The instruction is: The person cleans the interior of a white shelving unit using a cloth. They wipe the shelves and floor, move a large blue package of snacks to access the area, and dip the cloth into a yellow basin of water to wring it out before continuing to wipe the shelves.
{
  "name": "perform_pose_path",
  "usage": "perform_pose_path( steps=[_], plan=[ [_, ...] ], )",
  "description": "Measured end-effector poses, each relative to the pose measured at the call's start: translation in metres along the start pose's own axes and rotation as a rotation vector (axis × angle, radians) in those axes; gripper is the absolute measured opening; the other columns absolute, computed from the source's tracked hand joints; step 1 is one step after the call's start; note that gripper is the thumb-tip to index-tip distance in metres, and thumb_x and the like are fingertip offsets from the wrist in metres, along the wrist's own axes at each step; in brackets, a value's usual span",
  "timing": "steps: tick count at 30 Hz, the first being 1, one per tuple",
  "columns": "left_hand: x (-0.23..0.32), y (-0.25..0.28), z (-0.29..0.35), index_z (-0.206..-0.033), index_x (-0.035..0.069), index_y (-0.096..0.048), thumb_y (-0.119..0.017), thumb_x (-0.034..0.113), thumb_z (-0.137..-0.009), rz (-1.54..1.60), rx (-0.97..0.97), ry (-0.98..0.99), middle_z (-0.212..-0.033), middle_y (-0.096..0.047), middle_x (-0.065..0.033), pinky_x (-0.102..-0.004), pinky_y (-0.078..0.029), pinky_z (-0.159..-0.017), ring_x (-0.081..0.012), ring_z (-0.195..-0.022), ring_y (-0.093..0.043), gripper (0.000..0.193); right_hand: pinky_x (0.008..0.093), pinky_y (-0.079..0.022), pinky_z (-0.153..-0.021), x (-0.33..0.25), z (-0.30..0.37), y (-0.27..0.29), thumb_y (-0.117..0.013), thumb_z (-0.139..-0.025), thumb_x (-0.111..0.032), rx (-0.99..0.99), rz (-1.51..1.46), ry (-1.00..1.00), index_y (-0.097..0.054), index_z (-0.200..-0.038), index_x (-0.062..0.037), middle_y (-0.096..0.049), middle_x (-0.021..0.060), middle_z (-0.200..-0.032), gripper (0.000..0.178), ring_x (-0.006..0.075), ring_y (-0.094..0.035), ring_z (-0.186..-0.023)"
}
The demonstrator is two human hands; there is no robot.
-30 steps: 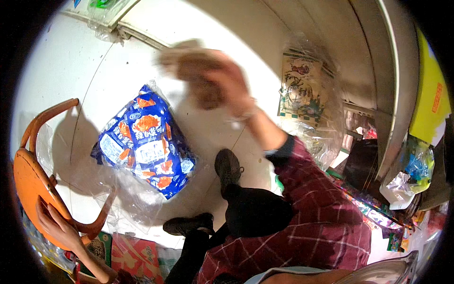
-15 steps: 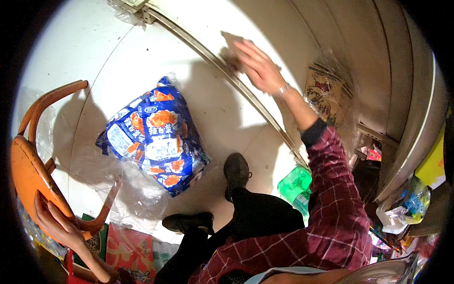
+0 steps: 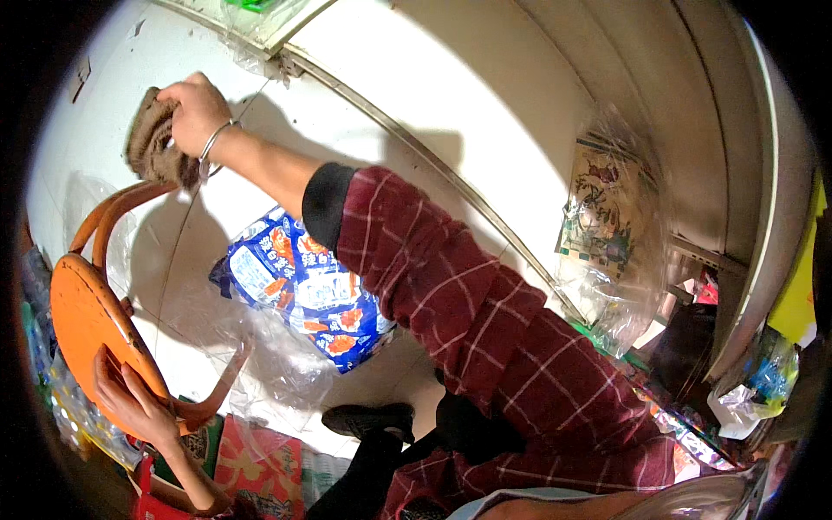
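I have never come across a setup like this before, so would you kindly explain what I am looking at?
There is no machine here: a person is working with two bare hands. The view comes from a wide fisheye camera worn on the head and looking down, which is why straight edges bend and the corners go dark.

The left hand rests open on the seat of an orange stool. The right hand, reaching across to the upper left, grips a brown cloth. Whether the cloth touches the stool's leg is hard to tell.

On the pale floor lies a blue printed bag, partly hidden by the plaid sleeve, with clear plastic next to it.
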State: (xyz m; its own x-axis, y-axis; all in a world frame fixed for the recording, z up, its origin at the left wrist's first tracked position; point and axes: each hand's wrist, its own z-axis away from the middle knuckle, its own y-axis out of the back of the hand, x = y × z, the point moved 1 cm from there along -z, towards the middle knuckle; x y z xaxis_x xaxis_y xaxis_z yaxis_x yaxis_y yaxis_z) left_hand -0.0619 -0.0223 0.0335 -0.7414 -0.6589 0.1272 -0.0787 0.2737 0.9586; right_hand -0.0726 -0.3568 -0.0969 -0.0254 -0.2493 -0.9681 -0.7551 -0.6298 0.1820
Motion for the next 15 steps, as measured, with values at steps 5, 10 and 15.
perform_pose_path(
  steps=[5, 10, 15],
  plan=[
    [-0.006, 0.003, 0.004, -0.128, -0.001, -0.046, -0.041, 0.025, -0.098, 0.036, -0.019, 0.061, -0.128, -0.048, -0.0161, -0.0419, -0.033, -0.101, -0.0318, -0.120, -0.044, 0.040, 0.0377, -0.043, -0.094, -0.013, 0.012, 0.074, -0.046, -0.078, 0.000, -0.015, -0.259, -0.134, -0.059, -0.111, -0.0025, -0.056, 0.0187, -0.113, 0.035, 0.0298, -0.055, -0.105],
    [0.002, 0.001, 0.005, -0.129, -0.001, -0.045, -0.038, 0.027, -0.099, 0.007, -0.007, 0.055, -0.129, -0.047, -0.0167, -0.0416, -0.033, -0.101, -0.0320, -0.120, -0.043, 0.042, 0.0370, -0.046, -0.090, 0.014, 0.013, 0.282, -0.052, -0.084, -0.016, 0.324, -0.046, -0.365, -0.058, -0.112, -0.0009, -0.060, 0.0102, -0.108, 0.032, 0.0217, -0.056, -0.099],
    [0.006, 0.002, 0.002, -0.130, 0.000, -0.044, -0.036, 0.029, -0.099, -0.034, -0.010, 0.055, -0.129, -0.047, -0.0169, -0.0414, -0.032, -0.101, -0.0321, -0.120, -0.043, 0.044, 0.0447, -0.032, -0.103, 0.079, 0.020, 0.414, -0.052, -0.086, -0.028, 0.474, 0.701, -0.139, -0.048, -0.125, 0.0011, -0.043, 0.0247, -0.132, 0.049, 0.0388, -0.043, -0.120]
  ],
)
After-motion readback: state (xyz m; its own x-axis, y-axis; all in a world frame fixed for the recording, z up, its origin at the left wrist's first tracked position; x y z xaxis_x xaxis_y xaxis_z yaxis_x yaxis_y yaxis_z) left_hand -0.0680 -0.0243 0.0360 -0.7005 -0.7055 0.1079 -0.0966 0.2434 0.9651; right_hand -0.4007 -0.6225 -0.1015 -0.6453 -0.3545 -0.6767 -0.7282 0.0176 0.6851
